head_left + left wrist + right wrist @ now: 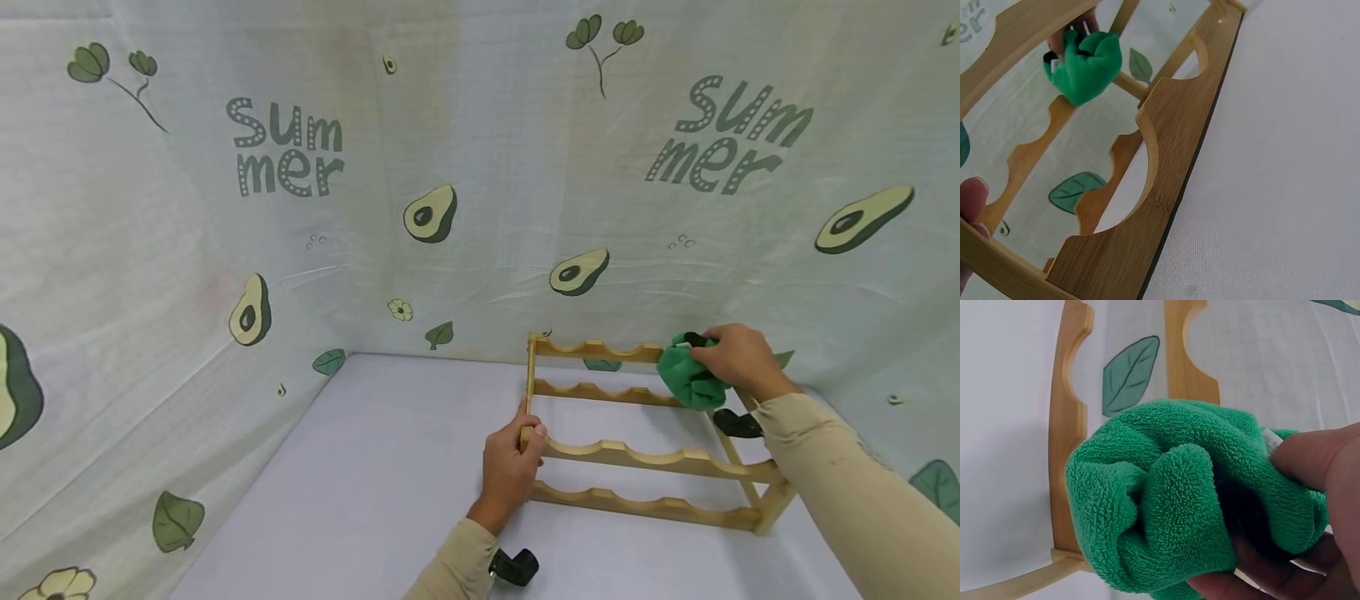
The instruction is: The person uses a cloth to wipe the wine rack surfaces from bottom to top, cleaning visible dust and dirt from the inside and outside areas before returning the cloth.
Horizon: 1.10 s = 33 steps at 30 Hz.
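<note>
A wooden rack (675, 457) with scalloped rails stands on the white table, two tiers high. My left hand (512, 461) grips its near left corner post, thumb over the front; a fingertip of it shows at the edge of the left wrist view. In my right hand (742, 357) is a bunched green cloth (1172, 487), pinched between thumb and fingers. The cloth is at the right end of the rack's upper back rail (600, 350). A small white tag (1271, 441) shows beside the thumb, and something dark lies in the cloth's folds.
A pale sheet (495, 150) printed with avocados and leaves hangs behind and at both sides of the table (375, 467). Black wrist devices (516, 567) are at both wrists. The right forearm (862, 492) passes over the rack's right end.
</note>
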### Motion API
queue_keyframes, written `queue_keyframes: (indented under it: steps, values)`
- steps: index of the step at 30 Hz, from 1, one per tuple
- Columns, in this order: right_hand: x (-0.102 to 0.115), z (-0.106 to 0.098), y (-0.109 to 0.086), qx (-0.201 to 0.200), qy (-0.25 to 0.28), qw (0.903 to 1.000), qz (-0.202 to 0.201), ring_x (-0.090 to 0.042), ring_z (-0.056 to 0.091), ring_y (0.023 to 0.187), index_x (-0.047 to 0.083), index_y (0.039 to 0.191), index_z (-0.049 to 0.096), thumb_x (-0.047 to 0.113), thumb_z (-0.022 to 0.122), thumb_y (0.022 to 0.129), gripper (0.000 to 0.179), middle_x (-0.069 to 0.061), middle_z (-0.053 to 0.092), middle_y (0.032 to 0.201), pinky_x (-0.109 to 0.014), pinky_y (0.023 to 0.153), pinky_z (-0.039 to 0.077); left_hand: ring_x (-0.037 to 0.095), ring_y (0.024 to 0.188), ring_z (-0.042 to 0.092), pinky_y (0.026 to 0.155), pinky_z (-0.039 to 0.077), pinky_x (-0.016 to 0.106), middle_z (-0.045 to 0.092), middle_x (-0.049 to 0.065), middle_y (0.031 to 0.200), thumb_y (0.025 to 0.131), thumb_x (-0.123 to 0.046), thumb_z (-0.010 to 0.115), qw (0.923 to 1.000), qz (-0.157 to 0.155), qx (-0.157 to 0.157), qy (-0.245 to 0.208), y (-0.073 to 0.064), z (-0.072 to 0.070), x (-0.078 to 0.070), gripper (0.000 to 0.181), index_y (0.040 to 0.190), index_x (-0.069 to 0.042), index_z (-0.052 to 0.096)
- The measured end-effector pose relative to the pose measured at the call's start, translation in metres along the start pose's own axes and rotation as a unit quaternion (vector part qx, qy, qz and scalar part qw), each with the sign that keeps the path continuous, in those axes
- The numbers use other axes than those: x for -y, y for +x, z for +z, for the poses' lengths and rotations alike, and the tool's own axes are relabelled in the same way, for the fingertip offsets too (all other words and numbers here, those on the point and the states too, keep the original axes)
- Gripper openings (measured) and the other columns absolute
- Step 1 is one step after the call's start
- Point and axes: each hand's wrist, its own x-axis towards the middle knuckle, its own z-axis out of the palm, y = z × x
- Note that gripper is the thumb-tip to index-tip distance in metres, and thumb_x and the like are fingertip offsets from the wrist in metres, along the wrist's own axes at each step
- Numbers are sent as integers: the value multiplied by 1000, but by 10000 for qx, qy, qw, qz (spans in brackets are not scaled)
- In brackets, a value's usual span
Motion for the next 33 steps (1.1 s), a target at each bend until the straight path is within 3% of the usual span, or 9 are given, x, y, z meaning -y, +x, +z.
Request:
queue_keyframes:
  steps: [5,12,15,22,33]
  values:
    - [1,1,4,-73,106,9997,-205,-42,63,86,-14,116,64,24,61,93,44,-34,64,108,-52,72,51,-2,48,54,47,47,21,67,5,79,100,-19,59,10000,8,35,-73,0,1,-1,13,95,-14,70]
    - [1,1,6,-113,173,9993,-306,-51,61,96,-16,121,61,26,61,95,49,-38,61,115,-57,77,50,-2,48,54,43,44,20,55,-9,56,99,-20,60,10000,-56,-17,-32,0,1,-1,13,93,-13,69]
    - [2,1,7,-122,205,9992,-310,-52,60,97,-15,122,60,27,61,95,50,-38,60,117,-58,79,50,-1,48,55,43,45,21,55,-10,57,98,-21,60,10000,-65,-9,-66,2,0,-2,12,92,-16,69]
    - [6,6,10,-45,270,9992,-283,-52,60,100,-15,124,60,27,61,96,51,-38,59,119,-58,80,51,0,47,54,47,48,23,64,-2,68,99,-20,60,9996,-102,-37,-261,4,-1,-1,12,94,-16,69]
    - [6,7,8,22,432,9987,-266,-52,59,105,-15,126,58,29,63,96,54,-38,58,123,-59,83,50,-1,47,54,44,46,22,56,-7,56,98,-21,60,9998,-182,-14,-122,0,0,-3,12,92,-14,69]
